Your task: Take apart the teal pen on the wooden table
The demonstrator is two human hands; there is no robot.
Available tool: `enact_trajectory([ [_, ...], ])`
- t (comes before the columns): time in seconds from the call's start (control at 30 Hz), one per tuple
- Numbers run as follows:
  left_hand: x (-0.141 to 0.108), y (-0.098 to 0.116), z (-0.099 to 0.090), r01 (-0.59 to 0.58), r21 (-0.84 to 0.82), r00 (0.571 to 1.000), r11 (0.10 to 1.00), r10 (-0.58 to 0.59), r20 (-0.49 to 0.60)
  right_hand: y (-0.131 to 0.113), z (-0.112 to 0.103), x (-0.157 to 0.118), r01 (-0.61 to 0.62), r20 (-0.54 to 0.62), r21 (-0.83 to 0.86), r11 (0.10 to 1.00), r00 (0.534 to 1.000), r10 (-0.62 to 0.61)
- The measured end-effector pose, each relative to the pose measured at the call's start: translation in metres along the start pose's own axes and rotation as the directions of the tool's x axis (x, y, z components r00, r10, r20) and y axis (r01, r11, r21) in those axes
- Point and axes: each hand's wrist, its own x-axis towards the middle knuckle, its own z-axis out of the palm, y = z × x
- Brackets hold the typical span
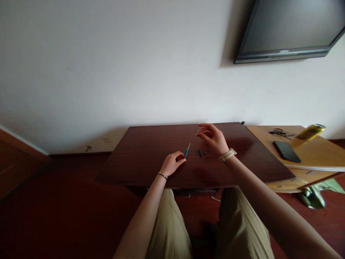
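Observation:
My left hand [172,163] is closed on the lower end of a thin teal pen-like object [187,151], which points up from its fingertips over the dark wooden table [145,144]. Raised above the table to the right, my right hand [211,136] has its fingers apart and curved, with nothing visible between them. A small black cylindrical piece [200,153] lies on the tabletop between the hands. Just right of that piece is a tiny dark part [205,153], too small to make out.
A lighter wooden desk [323,151] adjoins on the right, bearing a black phone [286,151], a dark cable [280,133] and a yellow can [311,132]. A television [288,28] hangs on the wall above. Green fabric [315,196] lies low at the right.

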Motion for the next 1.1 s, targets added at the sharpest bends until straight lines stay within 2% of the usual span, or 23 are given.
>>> enact_trajectory([
  [0.13,0.0,0.0,-0.001,0.013,-0.026,1.0,1.0,-0.014,-0.005,0.034,-0.002,-0.013,-0.074,0.124,-0.134,0.988,0.988,0.091],
  [0.2,0.001,0.001,-0.001,0.017,-0.021,1.0,1.0,-0.017,-0.007,0.055,0.001,-0.021,-0.105,0.23,-0.217,0.97,0.961,0.155],
  [0.27,0.001,0.002,-0.001,0.019,-0.016,1.0,1.0,-0.019,-0.006,0.074,0.005,-0.028,-0.131,0.289,-0.276,0.952,0.934,0.212],
  [0.47,0.0,0.002,-0.001,0.022,-0.018,1.0,1.0,-0.022,-0.012,0.108,0.014,-0.033,-0.156,0.229,-0.436,0.886,0.933,0.277],
  [0.63,0.0,0.0,-0.001,0.022,-0.03,1.0,0.999,-0.022,-0.012,0.115,0.018,-0.03,-0.109,0.215,-0.499,0.86,0.946,0.244],
  [0.9,0.0,-0.001,0.0,0.01,-0.008,1.0,1.0,-0.01,-0.009,0.111,0.018,-0.026,-0.059,0.222,-0.544,0.837,0.952,0.211],
  [1.0,-0.001,-0.001,0.0,0.021,0.006,1.0,1.0,-0.021,-0.01,0.106,0.007,-0.025,-0.067,0.152,-0.557,0.828,0.972,0.181],
  [1.1,-0.001,-0.001,0.001,0.016,0.019,1.0,1.0,-0.016,-0.01,0.104,-0.014,-0.029,-0.091,0.06,-0.547,0.832,0.987,0.147],
])
